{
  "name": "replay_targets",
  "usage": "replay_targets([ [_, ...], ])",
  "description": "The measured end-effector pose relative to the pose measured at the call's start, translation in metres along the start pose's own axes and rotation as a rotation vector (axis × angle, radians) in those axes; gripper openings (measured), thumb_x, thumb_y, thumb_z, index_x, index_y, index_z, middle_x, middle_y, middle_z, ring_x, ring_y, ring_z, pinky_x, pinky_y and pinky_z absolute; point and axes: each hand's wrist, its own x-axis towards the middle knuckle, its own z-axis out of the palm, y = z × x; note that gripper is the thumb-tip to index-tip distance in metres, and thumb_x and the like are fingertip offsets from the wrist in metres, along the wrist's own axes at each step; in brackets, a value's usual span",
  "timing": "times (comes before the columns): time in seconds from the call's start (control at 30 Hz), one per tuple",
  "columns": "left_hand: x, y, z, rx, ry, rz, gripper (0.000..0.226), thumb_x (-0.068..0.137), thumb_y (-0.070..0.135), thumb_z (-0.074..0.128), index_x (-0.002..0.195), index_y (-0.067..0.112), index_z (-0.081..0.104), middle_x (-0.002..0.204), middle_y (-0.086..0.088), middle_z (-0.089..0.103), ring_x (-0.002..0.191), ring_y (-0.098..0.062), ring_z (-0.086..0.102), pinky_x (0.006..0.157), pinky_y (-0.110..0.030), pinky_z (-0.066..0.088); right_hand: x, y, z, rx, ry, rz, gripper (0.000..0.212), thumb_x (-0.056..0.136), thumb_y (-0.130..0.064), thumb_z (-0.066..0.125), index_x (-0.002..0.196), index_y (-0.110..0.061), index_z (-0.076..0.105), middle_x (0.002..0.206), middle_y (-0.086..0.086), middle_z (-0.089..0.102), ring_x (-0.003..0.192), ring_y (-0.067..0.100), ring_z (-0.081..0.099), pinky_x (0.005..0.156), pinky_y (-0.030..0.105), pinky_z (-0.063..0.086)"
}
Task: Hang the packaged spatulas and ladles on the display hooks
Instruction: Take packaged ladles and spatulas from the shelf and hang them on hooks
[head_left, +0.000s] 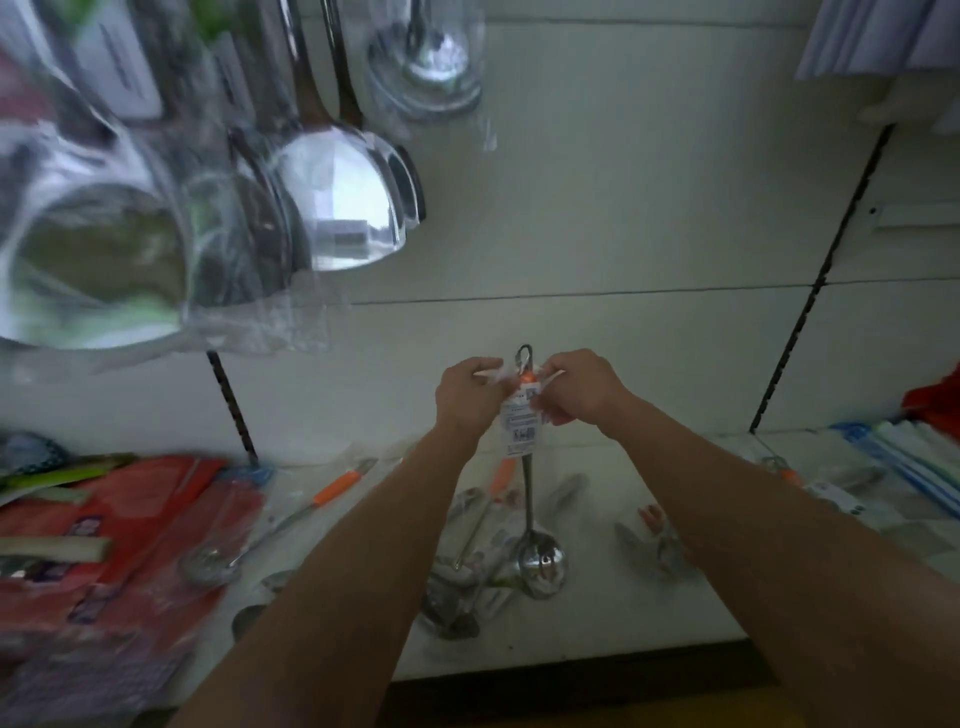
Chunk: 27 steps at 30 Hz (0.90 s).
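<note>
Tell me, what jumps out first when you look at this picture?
Two hands, the left hand and the right hand, meet mid-picture, pinching the top of a packaged ladle that dangles bowl-down. Big shiny ladles in plastic hang at upper left. More wrapped utensils litter the white shelf below.

Pale panel wall (623, 218), black slotted uprights (810, 312), dim light

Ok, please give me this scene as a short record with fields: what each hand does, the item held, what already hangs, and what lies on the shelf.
left hand: grips the clear wrap at the top of the held ladle
right hand: grips the same wrap from the other side
held item: packaged ladle, upright, bowl down, loop up, white label below the hands
already hanging: wrapped steel spatulas at upper left
on shelf: more packaged utensils, orange-handled spoon, red packets
</note>
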Motion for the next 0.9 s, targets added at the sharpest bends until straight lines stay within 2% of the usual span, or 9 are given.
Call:
replay_targets([
  [0.1,-0.016,0.021,-0.005,-0.093,-0.006,-0.005,0.014,0.079,0.008,0.069,0.094,0.008,0.069,0.096,-0.013,0.07,0.092,-0.029,0.068,0.087,-0.043,0.056,-0.018,-0.018,-0.016,-0.046,0.046,-0.044,0.021,0.074,0.007,0.069,0.092,-0.005,0.067,0.067,0.013,0.062,0.043,0.012,0.056,0.042,0.019,0.05],
  [0.2,-0.036,0.05,-0.011,-0.114,-0.007,0.059,0.008,0.08,0.006,0.068,0.086,0.011,0.068,0.092,-0.01,0.068,0.091,-0.027,0.066,0.087,-0.04,0.055,-0.04,-0.038,-0.031,-0.049,0.095,-0.091,0.018,0.075,0.005,0.069,0.087,-0.009,0.066,0.065,0.012,0.062,0.045,0.014,0.056,0.045,0.02,0.05],
  [0.4,-0.069,0.098,-0.029,-0.103,0.01,0.183,0.012,0.081,0.009,0.069,0.093,0.009,0.07,0.097,-0.007,0.068,0.094,-0.021,0.063,0.092,-0.035,0.051,-0.081,-0.075,-0.054,0.006,0.177,-0.163,0.019,0.078,0.005,0.065,0.075,-0.014,0.063,0.054,0.003,0.059,0.038,0.007,0.056,0.044,0.018,0.049],
  [0.47,-0.08,0.113,-0.037,-0.13,0.006,0.203,0.009,0.082,0.008,0.068,0.091,0.01,0.068,0.101,-0.012,0.069,0.097,-0.025,0.064,0.092,-0.04,0.052,-0.097,-0.091,-0.061,-0.008,0.191,-0.19,0.02,0.076,0.006,0.068,0.075,-0.014,0.063,0.056,0.003,0.058,0.043,0.011,0.057,0.044,0.019,0.05],
  [0.57,-0.097,0.137,-0.05,-0.142,0.006,0.24,0.011,0.084,0.007,0.066,0.095,0.008,0.065,0.102,-0.014,0.067,0.094,-0.023,0.062,0.086,-0.035,0.052,-0.117,-0.114,-0.069,-0.004,0.206,-0.231,0.024,0.075,0.007,0.068,0.07,-0.016,0.06,0.058,0.004,0.058,0.044,0.012,0.056,0.042,0.017,0.048],
  [0.63,-0.106,0.153,-0.059,-0.152,0.009,0.261,0.018,0.083,0.005,0.064,0.101,0.005,0.064,0.102,-0.013,0.066,0.091,-0.022,0.061,0.078,-0.033,0.051,-0.129,-0.127,-0.073,0.002,0.212,-0.259,0.022,0.074,0.008,0.068,0.075,-0.012,0.062,0.061,0.007,0.059,0.046,0.014,0.057,0.045,0.02,0.049],
  [0.7,-0.114,0.169,-0.069,-0.157,0.027,0.251,0.022,0.081,0.001,0.059,0.101,0.006,0.064,0.105,-0.013,0.065,0.095,-0.025,0.062,0.083,-0.037,0.053,-0.141,-0.141,-0.076,0.009,0.214,-0.273,0.02,0.074,0.008,0.068,0.083,-0.009,0.063,0.069,0.01,0.062,0.05,0.017,0.06,0.051,0.024,0.052],
  [0.8,-0.121,0.193,-0.083,-0.158,0.064,0.241,0.025,0.075,-0.001,0.052,0.095,0.007,0.064,0.104,-0.013,0.065,0.097,-0.028,0.061,0.09,-0.044,0.053,-0.154,-0.166,-0.082,0.0,0.235,-0.318,0.021,0.075,0.006,0.069,0.088,-0.009,0.064,0.074,0.011,0.064,0.054,0.018,0.062,0.059,0.028,0.056],
  [0.9,-0.127,0.218,-0.095,-0.158,0.101,0.282,0.02,0.075,-0.003,0.05,0.078,0.015,0.06,0.088,-0.008,0.061,0.089,-0.026,0.061,0.083,-0.041,0.054,-0.166,-0.193,-0.088,-0.012,0.265,-0.378,0.019,0.075,0.006,0.068,0.08,-0.011,0.061,0.077,0.013,0.064,0.055,0.019,0.062,0.062,0.03,0.056],
])
